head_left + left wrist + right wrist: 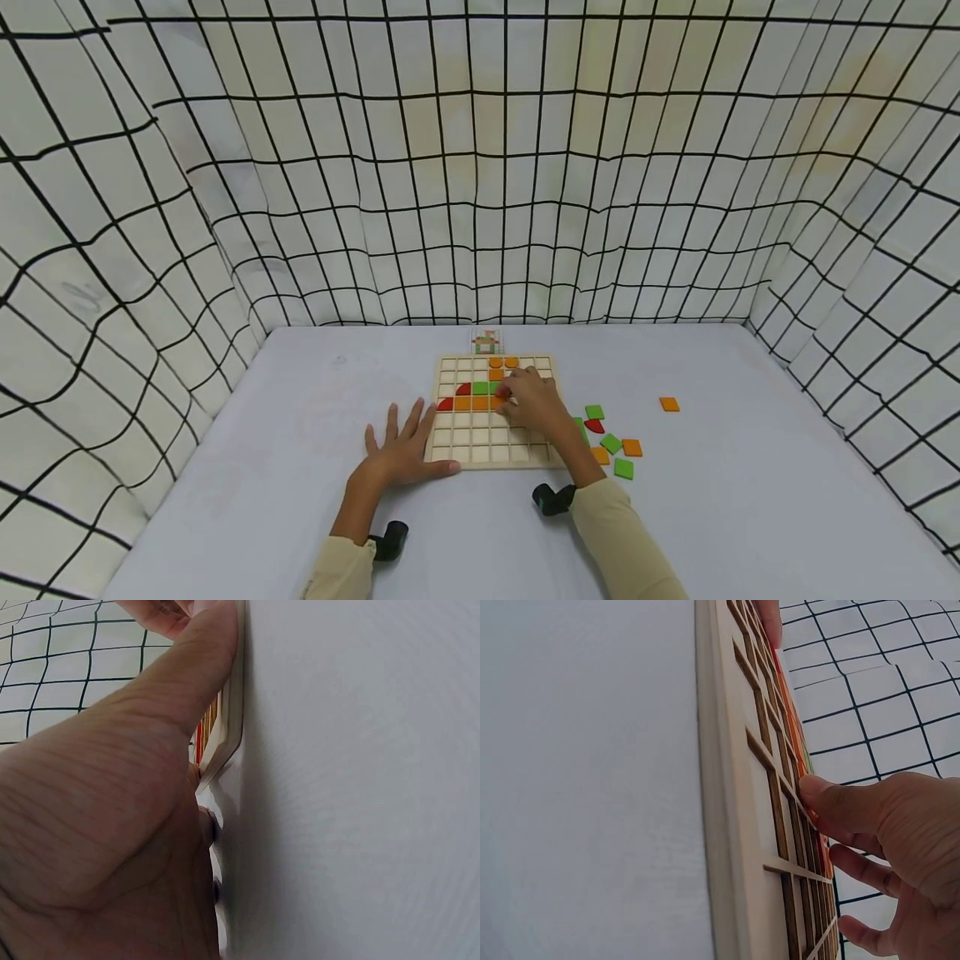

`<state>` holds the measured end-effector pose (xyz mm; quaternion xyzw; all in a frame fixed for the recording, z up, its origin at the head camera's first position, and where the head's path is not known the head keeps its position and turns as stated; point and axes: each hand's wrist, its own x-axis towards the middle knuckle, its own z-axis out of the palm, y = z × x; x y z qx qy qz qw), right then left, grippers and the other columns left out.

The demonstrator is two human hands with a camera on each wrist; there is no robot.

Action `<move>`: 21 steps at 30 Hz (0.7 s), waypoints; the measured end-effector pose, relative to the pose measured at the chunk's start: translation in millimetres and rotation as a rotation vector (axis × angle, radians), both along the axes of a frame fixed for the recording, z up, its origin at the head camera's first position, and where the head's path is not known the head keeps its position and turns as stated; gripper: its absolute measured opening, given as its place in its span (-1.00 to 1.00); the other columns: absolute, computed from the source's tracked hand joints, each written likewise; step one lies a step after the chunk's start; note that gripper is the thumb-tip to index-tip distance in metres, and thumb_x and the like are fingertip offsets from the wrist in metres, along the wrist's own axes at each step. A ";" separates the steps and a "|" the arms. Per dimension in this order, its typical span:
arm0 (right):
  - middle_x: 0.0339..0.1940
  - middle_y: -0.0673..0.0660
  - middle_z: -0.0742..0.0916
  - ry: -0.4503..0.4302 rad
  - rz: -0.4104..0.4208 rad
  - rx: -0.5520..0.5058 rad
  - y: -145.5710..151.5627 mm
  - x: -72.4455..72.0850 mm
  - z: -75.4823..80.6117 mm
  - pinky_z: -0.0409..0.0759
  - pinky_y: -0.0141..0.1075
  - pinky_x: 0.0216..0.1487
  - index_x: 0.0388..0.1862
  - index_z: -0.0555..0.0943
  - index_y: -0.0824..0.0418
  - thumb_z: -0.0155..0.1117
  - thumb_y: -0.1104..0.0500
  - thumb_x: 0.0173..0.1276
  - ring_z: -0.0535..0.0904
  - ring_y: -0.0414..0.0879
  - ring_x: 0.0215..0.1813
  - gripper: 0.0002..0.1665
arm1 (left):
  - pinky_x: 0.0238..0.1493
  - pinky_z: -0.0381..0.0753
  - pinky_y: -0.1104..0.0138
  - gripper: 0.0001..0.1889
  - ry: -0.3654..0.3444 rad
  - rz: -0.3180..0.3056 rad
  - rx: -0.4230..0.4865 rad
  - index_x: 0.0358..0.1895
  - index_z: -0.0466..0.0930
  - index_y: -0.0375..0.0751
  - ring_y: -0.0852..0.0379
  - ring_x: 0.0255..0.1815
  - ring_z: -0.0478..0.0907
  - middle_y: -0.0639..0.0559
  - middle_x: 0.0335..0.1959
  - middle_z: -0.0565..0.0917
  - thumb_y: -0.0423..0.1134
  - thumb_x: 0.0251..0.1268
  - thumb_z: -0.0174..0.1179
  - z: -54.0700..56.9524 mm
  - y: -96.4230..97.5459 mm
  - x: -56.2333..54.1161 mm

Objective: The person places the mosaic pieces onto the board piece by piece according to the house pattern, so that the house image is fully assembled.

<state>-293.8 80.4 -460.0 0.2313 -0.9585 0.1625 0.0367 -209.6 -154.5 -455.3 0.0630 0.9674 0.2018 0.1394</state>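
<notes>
A wooden grid board [487,454] lies on the table, with orange, green and red tiles in its upper cells. My left hand [401,457] rests at the board's lower left corner, fingers spread, with the thumb along the front edge. Over the middle of the grid, my right hand [534,400] has thumb and fingertips together at a small red piece [501,391], partly hidden by the fingers. Beside it are green tiles [480,388] and a row of orange tiles [480,403]. In the right wrist view, the right thumb [821,787] touches the grid near coloured tiles.
Loose green, orange and red tiles [611,443] lie right of the board, with one orange tile [669,404] farther off. A small pattern card [487,342] lies behind the board. Black netting [502,179] over white walls surrounds the white table [247,517].
</notes>
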 end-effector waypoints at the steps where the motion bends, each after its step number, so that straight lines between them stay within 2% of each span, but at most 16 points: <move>1: -0.13 -0.02 0.67 0.000 -0.001 0.004 0.1 -0.2 -0.3 0.49 0.12 0.06 -0.15 0.71 0.04 0.40 -0.03 0.27 0.49 -0.05 0.00 -0.75 | 0.35 -0.39 -0.43 0.15 -0.001 0.001 0.001 0.59 -0.13 -0.11 -0.40 0.58 -0.43 -0.18 0.62 -0.17 0.39 0.05 0.25 0.2 0.0 0.1; 6: -0.10 0.00 0.68 -0.010 -0.013 0.021 0.0 0.0 -1.1 0.50 0.09 0.06 -0.13 0.70 0.05 0.39 -0.03 0.28 0.48 -0.04 0.02 -0.74 | 0.35 -0.40 -0.43 0.15 -0.001 0.005 0.009 0.58 -0.11 -0.12 -0.40 0.58 -0.43 -0.18 0.62 -0.16 0.37 0.04 0.27 -0.7 0.6 -0.2; 13: -0.12 0.01 0.68 -0.017 -0.011 -0.021 -1.3 2.7 -1.7 0.48 0.08 0.09 -0.15 0.71 0.09 0.40 0.03 0.28 0.49 -0.04 0.03 -0.78 | 0.34 -0.41 -0.45 0.17 0.007 -0.005 0.006 0.59 -0.13 -0.11 -0.41 0.57 -0.44 -0.18 0.62 -0.16 0.41 0.03 0.25 -5.1 -0.6 -2.2; 21: -0.04 0.02 0.68 -0.020 -0.014 -0.008 -2.0 1.7 -1.4 0.48 0.09 0.12 -0.14 0.72 0.06 0.39 0.02 0.29 0.49 -0.02 0.10 -0.79 | 0.35 -0.41 -0.43 0.16 0.000 -0.002 0.001 0.59 -0.13 -0.10 -0.39 0.58 -0.45 -0.16 0.63 -0.17 0.41 0.05 0.23 -4.1 -1.3 -2.6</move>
